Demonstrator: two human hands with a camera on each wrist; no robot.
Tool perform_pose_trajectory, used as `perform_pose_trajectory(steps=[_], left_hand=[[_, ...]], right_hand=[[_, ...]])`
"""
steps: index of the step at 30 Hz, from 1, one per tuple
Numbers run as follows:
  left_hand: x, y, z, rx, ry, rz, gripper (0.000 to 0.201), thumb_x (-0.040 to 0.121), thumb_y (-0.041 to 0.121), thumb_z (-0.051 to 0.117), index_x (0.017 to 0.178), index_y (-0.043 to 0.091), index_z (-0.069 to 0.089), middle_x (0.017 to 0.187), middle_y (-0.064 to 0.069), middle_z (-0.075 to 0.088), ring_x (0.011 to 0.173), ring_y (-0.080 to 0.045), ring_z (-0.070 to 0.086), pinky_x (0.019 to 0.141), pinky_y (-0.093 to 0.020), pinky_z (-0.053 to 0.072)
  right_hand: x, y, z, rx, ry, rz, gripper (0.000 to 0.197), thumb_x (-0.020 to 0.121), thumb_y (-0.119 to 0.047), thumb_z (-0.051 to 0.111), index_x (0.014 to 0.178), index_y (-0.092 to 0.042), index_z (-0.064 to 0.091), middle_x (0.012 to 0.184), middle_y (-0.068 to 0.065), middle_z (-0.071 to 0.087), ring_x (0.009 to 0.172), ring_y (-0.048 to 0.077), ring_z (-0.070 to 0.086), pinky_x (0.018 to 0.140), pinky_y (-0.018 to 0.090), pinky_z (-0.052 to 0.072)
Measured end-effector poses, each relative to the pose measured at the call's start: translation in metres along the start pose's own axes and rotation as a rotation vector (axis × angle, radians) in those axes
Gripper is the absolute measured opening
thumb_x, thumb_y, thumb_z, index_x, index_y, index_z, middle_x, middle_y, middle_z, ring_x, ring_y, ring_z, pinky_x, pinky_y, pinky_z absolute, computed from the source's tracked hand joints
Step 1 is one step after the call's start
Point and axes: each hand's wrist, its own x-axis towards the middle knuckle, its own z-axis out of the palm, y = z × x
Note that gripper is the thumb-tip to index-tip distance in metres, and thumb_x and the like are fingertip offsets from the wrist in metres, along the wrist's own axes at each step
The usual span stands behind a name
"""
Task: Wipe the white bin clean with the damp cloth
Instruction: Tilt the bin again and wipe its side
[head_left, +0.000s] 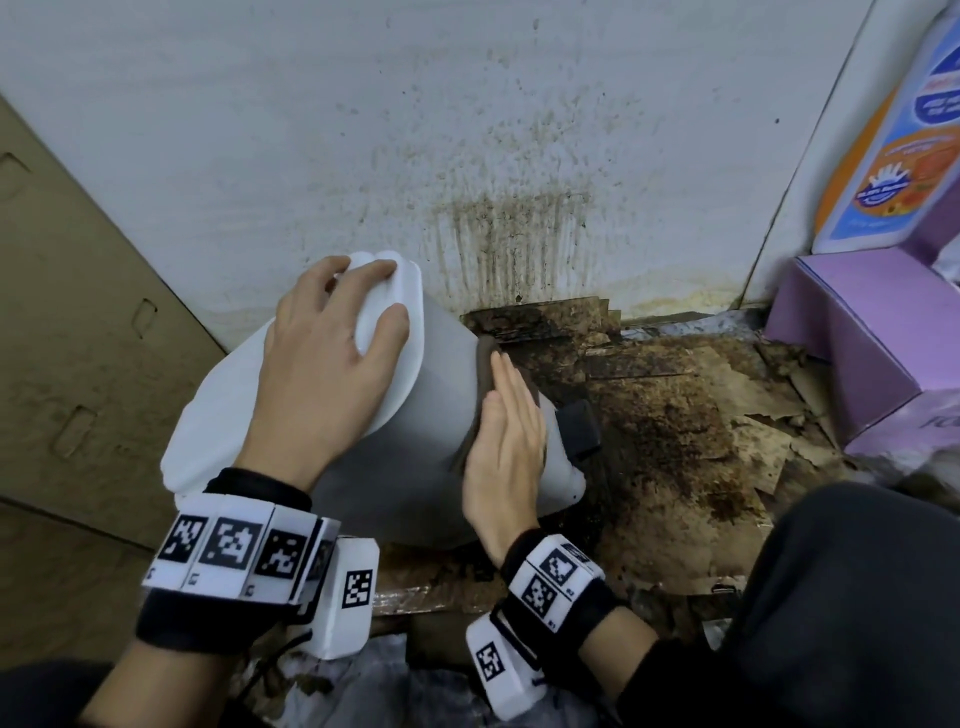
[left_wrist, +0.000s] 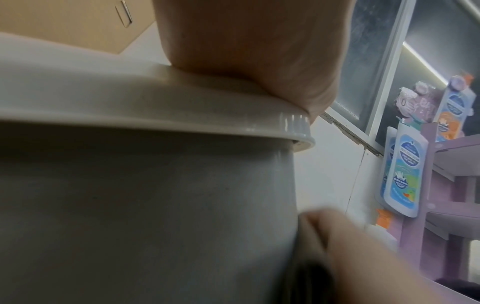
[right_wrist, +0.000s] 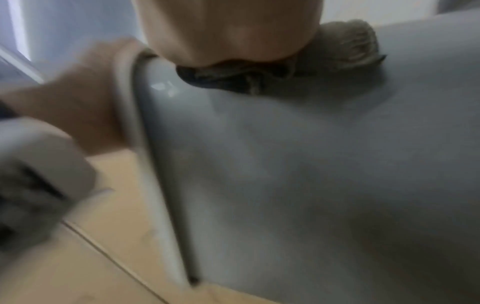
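Note:
The white bin (head_left: 415, 457) leans tilted on the floor, with its lid (head_left: 405, 364) facing up and left. My left hand (head_left: 322, 353) lies spread on the lid, fingers fairly straight, pressing it. My right hand (head_left: 506, 436) is flat, with straight fingers pressing a grey-brown cloth (head_left: 485, 358) against the bin's side wall. In the left wrist view my palm (left_wrist: 246, 51) sits on the lid rim (left_wrist: 182, 115) above the bin wall (left_wrist: 155, 205). In the right wrist view the cloth (right_wrist: 337, 45) bunches out from under my right hand (right_wrist: 228, 30) on the bin (right_wrist: 311, 164).
A black pedal (head_left: 579, 426) sticks out at the bin's base. The wall (head_left: 509, 234) behind is spattered brown. Dirty torn cardboard (head_left: 675, 415) covers the floor. A purple box (head_left: 857, 332) stands at the right, a cardboard sheet (head_left: 78, 312) at the left, and my knee (head_left: 857, 597) at the lower right.

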Motion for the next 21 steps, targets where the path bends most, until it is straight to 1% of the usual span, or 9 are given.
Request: perform_pose_trajectory(steps=[2,4,6,10,12,14,16,19,21], left_hand=[[0.000,0.000,0.000,0.006,0.001,0.006,0.055,0.094,0.053,0.034,0.145,0.036,0.048,0.155,0.002,0.038,0.142,-0.022,0.035,0.114,-0.036,0.026],[-0.001,0.000,-0.001,0.001,0.003,0.001,0.056,0.093,0.053,0.034,0.145,0.036,0.048,0.155,0.002,0.039,0.141,-0.022,0.035,0.115,-0.037,0.026],[-0.002,0.000,-0.001,-0.003,0.001,-0.003,0.057,0.093,0.053,0.033,0.146,0.036,0.048,0.155,0.003,0.038,0.141,-0.021,0.035,0.116,-0.037,0.026],[-0.002,0.003,0.000,-0.010,-0.013,-0.006,0.059,0.092,0.055,0.032,0.146,0.037,0.048,0.156,0.004,0.037,0.142,-0.021,0.035,0.116,-0.037,0.025],[-0.002,0.003,-0.001,-0.011,-0.016,-0.007,0.059,0.092,0.056,0.032,0.146,0.037,0.048,0.156,0.004,0.037,0.142,-0.020,0.034,0.117,-0.038,0.026],[-0.002,0.000,-0.003,-0.014,-0.015,-0.008,0.057,0.093,0.054,0.033,0.145,0.038,0.048,0.156,0.005,0.037,0.142,-0.020,0.034,0.117,-0.038,0.026],[-0.004,-0.002,-0.004,-0.018,-0.012,-0.007,0.054,0.094,0.053,0.035,0.145,0.039,0.048,0.155,0.006,0.037,0.142,-0.019,0.034,0.117,-0.038,0.026],[-0.006,-0.001,-0.003,-0.020,-0.012,-0.003,0.053,0.094,0.052,0.036,0.145,0.040,0.048,0.155,0.006,0.037,0.142,-0.019,0.035,0.115,-0.034,0.025],[-0.007,0.002,-0.002,-0.018,-0.010,-0.004,0.053,0.094,0.052,0.037,0.145,0.040,0.048,0.155,0.006,0.037,0.141,-0.020,0.034,0.113,-0.032,0.024]], right_hand=[[0.007,-0.033,0.002,0.068,-0.120,0.009,0.063,0.104,-0.038,0.015,0.163,-0.025,0.031,0.171,-0.011,0.026,0.156,-0.002,0.016,0.130,0.032,0.010],[0.016,-0.061,0.000,0.209,-0.236,0.059,0.062,0.105,-0.039,0.015,0.164,-0.027,0.028,0.172,-0.012,0.021,0.157,-0.004,0.013,0.131,0.033,0.009],[0.023,-0.073,-0.001,0.258,-0.310,0.043,0.058,0.109,-0.038,0.016,0.165,-0.026,0.026,0.173,-0.012,0.020,0.157,-0.003,0.012,0.132,0.036,0.009],[0.027,-0.058,-0.004,0.136,-0.312,-0.148,0.053,0.113,-0.032,0.021,0.165,-0.022,0.025,0.172,-0.011,0.023,0.157,-0.003,0.014,0.131,0.034,0.013],[0.033,-0.040,-0.008,0.097,-0.330,-0.166,0.052,0.114,-0.033,0.023,0.165,-0.022,0.025,0.172,-0.011,0.024,0.157,-0.003,0.015,0.131,0.032,0.013],[0.041,-0.019,-0.016,0.081,-0.366,-0.088,0.052,0.114,-0.033,0.024,0.165,-0.022,0.025,0.172,-0.010,0.023,0.158,0.000,0.016,0.131,0.033,0.012],[0.047,0.007,-0.029,0.024,-0.393,0.043,0.051,0.115,-0.032,0.025,0.165,-0.021,0.025,0.172,-0.007,0.024,0.158,0.005,0.018,0.131,0.036,0.012],[0.050,0.042,-0.047,-0.051,-0.391,0.237,0.052,0.114,-0.037,0.026,0.165,-0.026,0.025,0.171,-0.007,0.027,0.157,0.010,0.022,0.130,0.037,0.014],[0.051,0.052,-0.048,-0.039,-0.366,0.284,0.052,0.113,-0.038,0.027,0.164,-0.028,0.028,0.170,-0.007,0.029,0.157,0.011,0.023,0.130,0.040,0.016]])
